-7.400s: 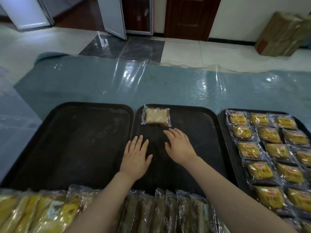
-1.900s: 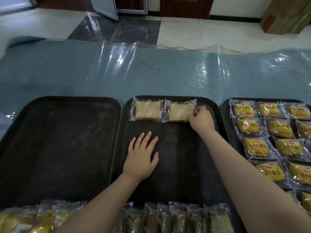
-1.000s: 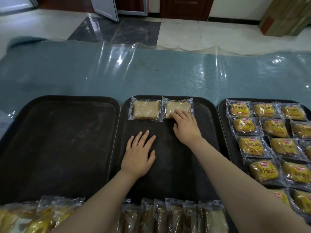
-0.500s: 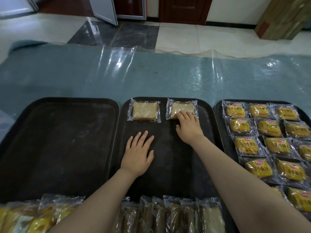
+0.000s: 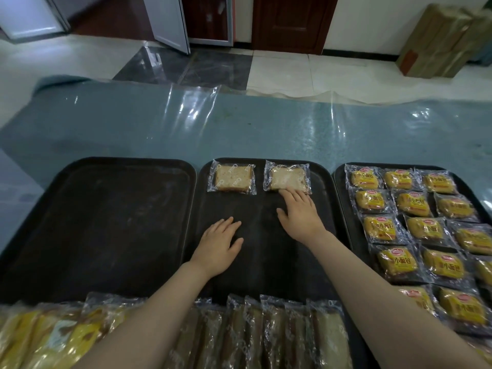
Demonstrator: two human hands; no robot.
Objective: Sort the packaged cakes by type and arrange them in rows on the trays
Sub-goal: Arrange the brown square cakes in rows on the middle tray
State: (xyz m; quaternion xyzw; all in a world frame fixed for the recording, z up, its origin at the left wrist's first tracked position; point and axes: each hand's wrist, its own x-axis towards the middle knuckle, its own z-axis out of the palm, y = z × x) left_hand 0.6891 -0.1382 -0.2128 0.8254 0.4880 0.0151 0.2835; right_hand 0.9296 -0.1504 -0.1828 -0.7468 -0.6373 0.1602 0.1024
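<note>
Resting flat, fingers spread, on middle tray point(image 5: 266, 275): left hand point(image 5: 217, 247). Right hand point(image 5: 299, 213), fingers straight, touches second sliced cake packet point(image 5: 286, 178) at tray's far edge, beside first packet point(image 5: 231, 178).

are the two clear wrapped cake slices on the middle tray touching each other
Apart. The head view shows a strip of bare black tray between the left slice and the right slice.

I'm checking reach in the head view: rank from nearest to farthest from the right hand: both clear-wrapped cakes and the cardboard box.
1. Right clear-wrapped cake, at the right hand's fingertips.
2. Left clear-wrapped cake, same row, leftward.
3. Cardboard box, floor, far right.
</note>
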